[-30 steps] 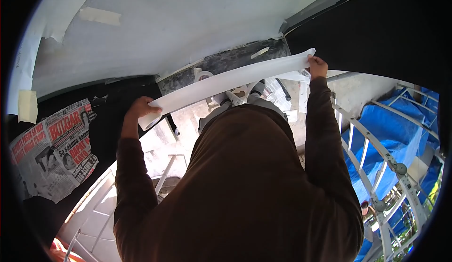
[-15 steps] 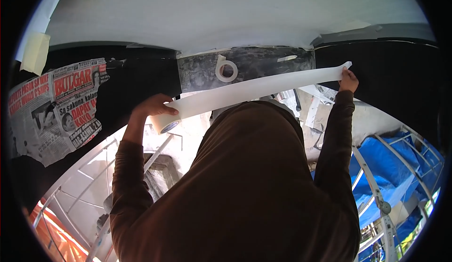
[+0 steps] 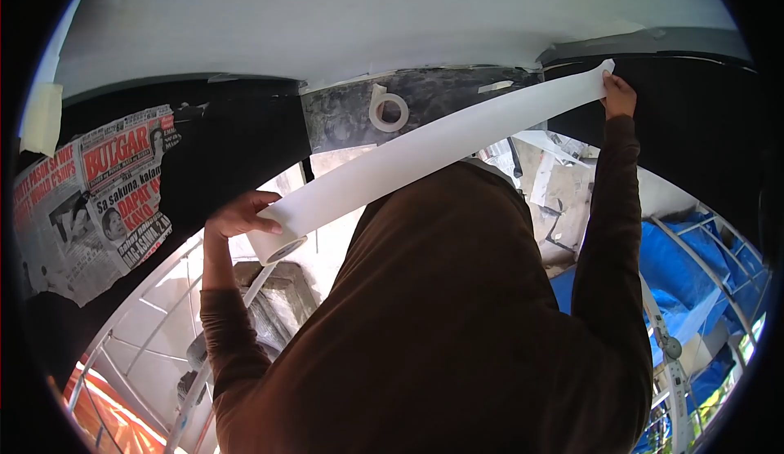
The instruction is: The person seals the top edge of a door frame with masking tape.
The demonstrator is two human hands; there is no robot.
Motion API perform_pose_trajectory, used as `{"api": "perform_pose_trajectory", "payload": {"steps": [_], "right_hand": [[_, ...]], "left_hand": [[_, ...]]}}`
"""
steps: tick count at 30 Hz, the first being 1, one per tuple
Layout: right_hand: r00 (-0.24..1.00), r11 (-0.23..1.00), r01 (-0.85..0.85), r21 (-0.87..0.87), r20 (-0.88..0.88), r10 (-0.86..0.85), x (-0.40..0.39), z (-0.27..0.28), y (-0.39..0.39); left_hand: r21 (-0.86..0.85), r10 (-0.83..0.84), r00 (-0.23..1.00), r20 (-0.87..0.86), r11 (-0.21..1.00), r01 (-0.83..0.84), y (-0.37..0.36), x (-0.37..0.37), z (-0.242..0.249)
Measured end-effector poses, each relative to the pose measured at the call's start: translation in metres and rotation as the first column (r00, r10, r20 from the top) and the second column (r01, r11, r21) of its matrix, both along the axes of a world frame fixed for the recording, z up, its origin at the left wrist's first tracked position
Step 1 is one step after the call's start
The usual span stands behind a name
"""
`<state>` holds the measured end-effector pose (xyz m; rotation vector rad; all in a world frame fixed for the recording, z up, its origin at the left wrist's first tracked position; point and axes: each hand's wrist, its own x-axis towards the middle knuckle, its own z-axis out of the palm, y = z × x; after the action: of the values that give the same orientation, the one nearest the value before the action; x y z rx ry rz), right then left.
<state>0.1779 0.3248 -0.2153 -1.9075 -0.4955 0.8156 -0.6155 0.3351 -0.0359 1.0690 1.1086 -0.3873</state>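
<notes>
A wide white strip of tape stretches diagonally in front of my body. My left hand is closed around the tape roll, which hangs at the strip's lower left end. Up at the right, my right hand pinches the strip's free end, whose corner curls above the fingers. A narrower roll of masking tape lies on the dark smudged surface beyond the strip, touched by neither hand.
A torn newspaper sheet covers part of the black surface at left. A pale curved panel spans the top. Metal bars and blue tarpaulin are below right; orange sheeting is below left. Yellowish tape hangs at far left.
My right hand has risen and moved slightly right with the strip's end. My left hand has dropped a little and shifted left with the roll, so the strip slopes more steeply.
</notes>
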Motion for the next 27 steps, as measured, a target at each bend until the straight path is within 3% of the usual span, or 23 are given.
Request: {"api": "perform_pose_trajectory", "payload": {"steps": [1, 3, 6, 7, 8, 9, 11, 12, 13, 15, 17, 18, 19, 21, 23, 24, 25, 26, 27], "right_hand": [[0.998, 0.998, -0.029, 0.05, -0.055, 0.031, -0.001, 0.0, 0.006], [0.996, 0.994, -0.034, 0.099, -0.073, 0.042, -0.013, 0.004, 0.032], [0.994, 0.987, -0.038, 0.155, -0.097, 0.053, -0.017, 0.002, 0.059], [1.0, 0.992, 0.005, 0.126, 0.0, -0.005, -0.021, -0.003, 0.059], [0.993, 0.994, 0.045, 0.101, 0.103, -0.056, -0.024, -0.008, 0.057], [0.995, 0.982, 0.096, 0.163, -0.035, -0.092, -0.027, -0.023, 0.043], [0.906, 0.951, 0.162, 0.264, -0.421, -0.037, -0.044, -0.037, 0.003], [0.852, 0.95, 0.098, 0.295, -0.518, 0.073, -0.042, -0.056, -0.021], [0.815, 0.955, 0.121, 0.27, -0.576, 0.06, -0.059, -0.06, -0.038], [0.742, 0.949, 0.149, 0.277, -0.666, 0.078, -0.074, -0.085, -0.072], [0.673, 0.944, 0.212, 0.254, -0.738, 0.048, -0.093, -0.102, -0.091], [0.655, 0.934, 0.134, 0.33, -0.737, 0.166, -0.099, -0.113, -0.097], [0.6, 0.957, 0.122, 0.265, -0.787, 0.141, -0.085, -0.152, -0.11], [0.634, 0.982, -0.009, -0.188, -0.761, -0.14, -0.083, -0.15, -0.113], [0.916, 0.904, -0.256, -0.342, -0.386, 0.114, -0.11, -0.093, -0.084], [0.88, 0.874, -0.459, -0.158, -0.215, 0.423, -0.112, -0.08, -0.07], [0.799, 0.84, -0.493, 0.227, -0.265, 0.54, -0.136, -0.031, -0.053], [0.672, 0.712, -0.551, 0.436, -0.275, 0.688, -0.16, 0.041, -0.031], [0.596, 0.557, -0.553, 0.62, -0.173, 0.785, -0.187, 0.111, -0.016]], "left_hand": [[-0.003, -0.102, 0.977, -0.19, 0.995, 0.103, -0.001, 0.005, 0.006], [-0.036, -0.288, 0.885, -0.365, 0.955, 0.296, -0.001, 0.007, -0.002], [-0.039, -0.374, 0.795, -0.478, 0.913, 0.406, 0.0, 0.021, 0.007], [-0.034, -0.367, 0.795, -0.483, 0.915, 0.401, -0.001, 0.015, 0.014], [0.069, -0.156, 0.934, -0.32, 0.98, 0.187, -0.006, 0.001, 0.024], [0.138, 0.07, 0.99, -0.123, 0.989, -0.053, -0.008, -0.012, 0.034], [0.265, 0.245, 0.969, 0.04, 0.932, -0.247, -0.007, -0.033, 0.078], [0.367, 0.213, 0.977, 0.005, 0.909, -0.2, -0.003, -0.026, 0.111], [0.457, 0.186, 0.982, -0.043, 0.877, -0.147, 0.006, -0.014, 0.147], [0.474, 0.175, 0.966, -0.191, 0.878, -0.066, 0.017, 0.022, 0.213], [0.514, 0.004, 0.974, -0.228, 0.85, 0.117, 0.024, 0.058, 0.256], [0.529, 0.023, 0.97, -0.242, 0.841, 0.112, 0.026, 0.08, 0.275], [0.59, -0.038, 0.968, -0.249, 0.787, 0.182, 0.027, 0.105, 0.291], [0.647, -0.11, 0.954, -0.279, 0.712, 0.271, 0.035, 0.151, 0.318], [0.519, -0.264, 0.831, -0.49, 0.678, 0.521, 0.046, 0.199, 0.339], [0.473, -0.362, 0.764, -0.535, 0.62, 0.625, 0.05, 0.231, 0.345], [0.463, -0.385, 0.749, -0.54, 0.606, 0.646, 0.051, 0.259, 0.348], [0.413, -0.47, 0.663, -0.583, 0.531, 0.74, 0.05, 0.283, 0.348], [0.361, -0.543, 0.569, -0.618, 0.447, 0.819, 0.046, 0.3, 0.347]]}}
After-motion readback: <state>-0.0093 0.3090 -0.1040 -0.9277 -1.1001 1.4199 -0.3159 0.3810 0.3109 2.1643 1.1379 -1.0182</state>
